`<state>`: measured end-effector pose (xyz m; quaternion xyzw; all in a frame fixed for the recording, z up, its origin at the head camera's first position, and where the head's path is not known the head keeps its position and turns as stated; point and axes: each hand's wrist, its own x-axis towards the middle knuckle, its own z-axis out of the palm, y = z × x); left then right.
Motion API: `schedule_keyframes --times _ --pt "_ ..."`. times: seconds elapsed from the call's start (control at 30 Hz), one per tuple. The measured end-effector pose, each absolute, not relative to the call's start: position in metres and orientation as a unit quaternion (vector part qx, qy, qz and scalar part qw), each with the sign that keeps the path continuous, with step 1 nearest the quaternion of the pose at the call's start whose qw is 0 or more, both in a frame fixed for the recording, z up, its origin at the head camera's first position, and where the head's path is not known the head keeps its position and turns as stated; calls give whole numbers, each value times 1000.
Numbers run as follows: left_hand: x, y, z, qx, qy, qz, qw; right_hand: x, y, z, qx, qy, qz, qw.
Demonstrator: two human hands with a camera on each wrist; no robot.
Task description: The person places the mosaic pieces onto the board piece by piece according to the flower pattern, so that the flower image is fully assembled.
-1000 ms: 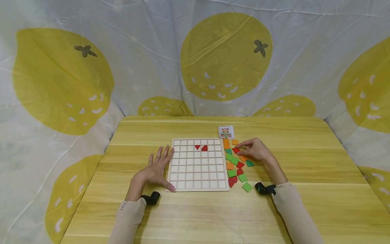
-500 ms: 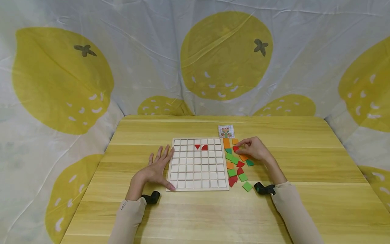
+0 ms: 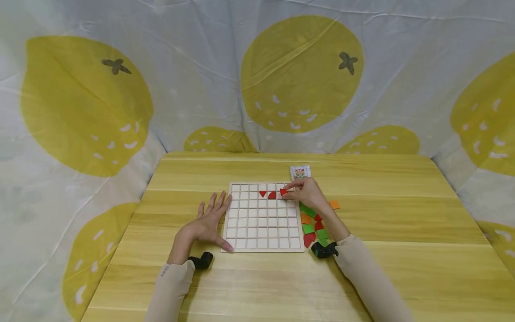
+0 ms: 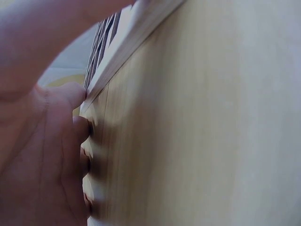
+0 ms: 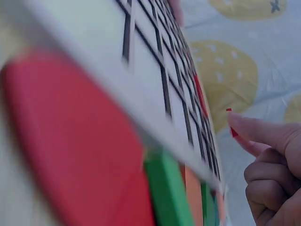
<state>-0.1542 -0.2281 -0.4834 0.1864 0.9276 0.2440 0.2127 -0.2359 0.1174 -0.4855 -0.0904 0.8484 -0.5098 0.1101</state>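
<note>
A pale wooden grid board (image 3: 257, 232) lies on the table. In its second row from the far edge lie a red triangle tile (image 3: 263, 193) and a red quarter-circle tile (image 3: 272, 195). My right hand (image 3: 309, 196) pinches another red tile (image 3: 283, 192) between thumb and fingertips over that row, right of the other two. The right wrist view shows this red tile (image 5: 233, 132) raised above the board, mostly covered by fingers. With fingers spread, my left hand (image 3: 204, 222) rests along the board's left edge, its thumb on the near left corner.
Right of the board lie several loose tiles, among them a red tile (image 3: 309, 240), a green tile (image 3: 308, 229) and an orange tile (image 3: 334, 205); my right arm hides some. A small pattern card (image 3: 300, 170) lies beyond the board, partly covered by the right hand.
My right hand has picked a red tile from the loose ones and carried it left, over the board. The left hand stays at the board's left edge.
</note>
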Motion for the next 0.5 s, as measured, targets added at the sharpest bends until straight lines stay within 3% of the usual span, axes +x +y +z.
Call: schedule_keyframes --times 0.5 --pt "-155 -228 -485 185 928 245 213 -236 50 -486 -98 831 -533 129"
